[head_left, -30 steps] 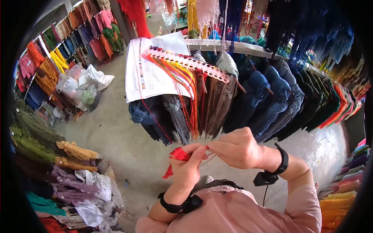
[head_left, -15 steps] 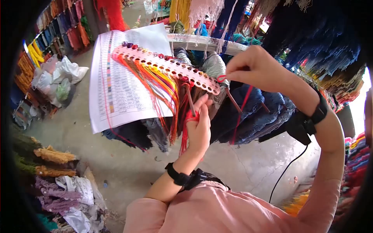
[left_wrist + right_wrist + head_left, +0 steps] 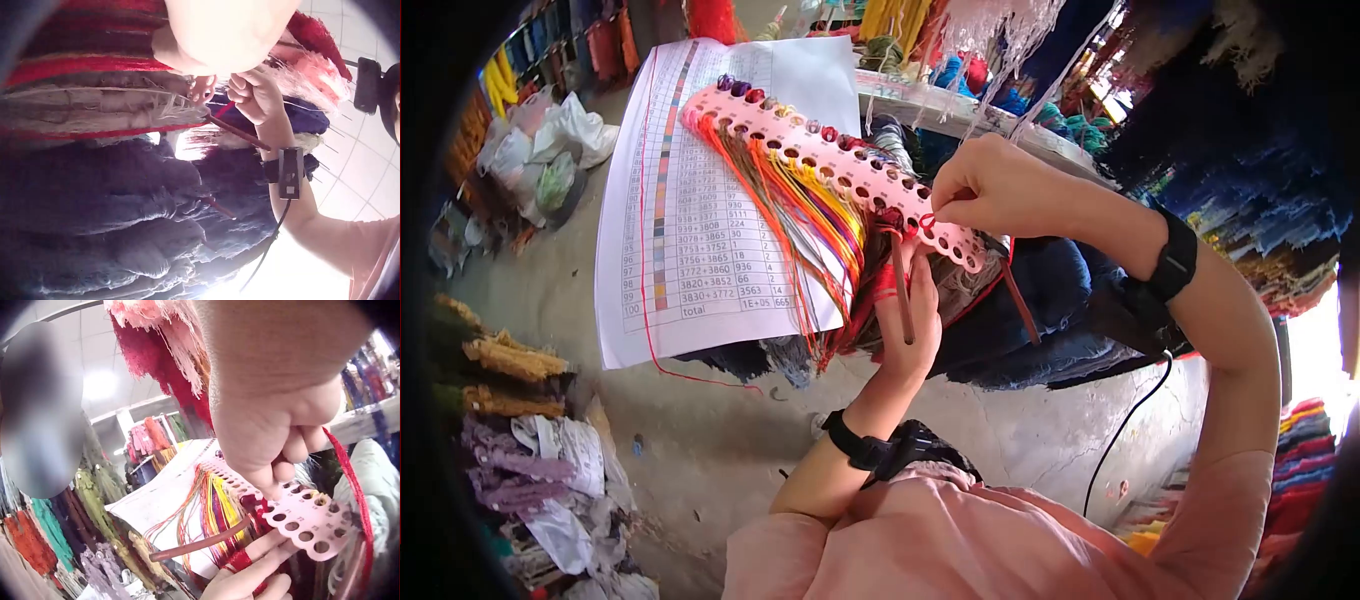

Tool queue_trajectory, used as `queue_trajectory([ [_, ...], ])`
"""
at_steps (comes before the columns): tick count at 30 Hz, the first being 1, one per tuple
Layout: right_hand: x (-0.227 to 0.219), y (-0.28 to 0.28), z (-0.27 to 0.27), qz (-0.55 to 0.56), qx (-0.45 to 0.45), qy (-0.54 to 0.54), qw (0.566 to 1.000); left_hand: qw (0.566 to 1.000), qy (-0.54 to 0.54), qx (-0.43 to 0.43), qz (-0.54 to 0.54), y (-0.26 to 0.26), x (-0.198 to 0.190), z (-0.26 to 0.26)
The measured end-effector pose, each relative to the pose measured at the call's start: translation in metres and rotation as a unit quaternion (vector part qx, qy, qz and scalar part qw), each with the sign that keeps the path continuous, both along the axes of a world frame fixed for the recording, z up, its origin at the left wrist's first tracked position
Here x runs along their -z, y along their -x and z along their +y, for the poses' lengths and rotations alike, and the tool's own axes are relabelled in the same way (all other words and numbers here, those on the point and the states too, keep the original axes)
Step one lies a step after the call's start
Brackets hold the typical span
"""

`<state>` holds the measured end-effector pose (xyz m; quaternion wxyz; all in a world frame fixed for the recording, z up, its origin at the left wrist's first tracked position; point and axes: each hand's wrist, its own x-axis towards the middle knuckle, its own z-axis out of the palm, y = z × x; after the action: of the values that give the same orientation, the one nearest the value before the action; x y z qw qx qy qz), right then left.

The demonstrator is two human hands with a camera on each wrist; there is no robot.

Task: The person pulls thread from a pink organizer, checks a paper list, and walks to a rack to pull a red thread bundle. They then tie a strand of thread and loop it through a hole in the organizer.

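The pink card [image 3: 840, 165] with punched holes, bearing many coloured threads, lies slanted over a printed sheet [image 3: 730, 250]. At its lower edge is my left hand [image 3: 910, 320], fingertips against the underside and red thread [image 3: 239, 559] held across the fingers. Above the card's right end, my right hand [image 3: 1000, 190] pinches a loop of the red thread [image 3: 927, 220] between thumb and finger. In the right wrist view, more red thread [image 3: 353, 475] hangs beside my right hand [image 3: 275, 437]. The left wrist view shows the card's end [image 3: 201, 90] between both hands, partly hidden.
A wooden peg [image 3: 902, 290] projects over my left hand, and another peg [image 3: 1020, 300] stands to its right. Dark blue skeins [image 3: 1040, 280] hang below a white rail [image 3: 910, 100]. Plastic bags [image 3: 570, 140] lie on the floor at the left.
Both hands have risen from below the rack to the card. Over the last half second, my right hand has moved left and down to the card's holes, bringing the red thread with it.
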<state>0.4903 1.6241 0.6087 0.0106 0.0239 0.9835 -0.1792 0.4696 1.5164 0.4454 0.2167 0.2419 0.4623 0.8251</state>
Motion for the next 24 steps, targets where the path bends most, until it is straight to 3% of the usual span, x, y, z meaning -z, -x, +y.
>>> queue_trajectory([
  [5,0.0,0.003,0.01,0.025,-0.053,0.002,0.998,0.995,-0.006,-0.088,-0.039,-0.005,-0.002,0.012],
  [8,0.001,0.007,0.012,0.046,-0.089,-0.034,0.994,0.981,-0.089,-0.025,-0.168,-0.007,-0.007,0.01],
  [10,0.003,0.009,0.012,0.031,-0.085,-0.033,0.995,0.985,-0.063,-0.04,-0.153,-0.008,-0.018,0.008],
  [16,0.008,0.015,0.014,0.052,-0.111,-0.059,0.991,0.962,-0.173,-0.034,-0.209,-0.009,-0.014,0.016],
  [24,0.008,0.021,0.01,0.029,-0.127,-0.085,0.988,0.96,-0.196,-0.013,-0.201,-0.002,-0.011,0.018],
])
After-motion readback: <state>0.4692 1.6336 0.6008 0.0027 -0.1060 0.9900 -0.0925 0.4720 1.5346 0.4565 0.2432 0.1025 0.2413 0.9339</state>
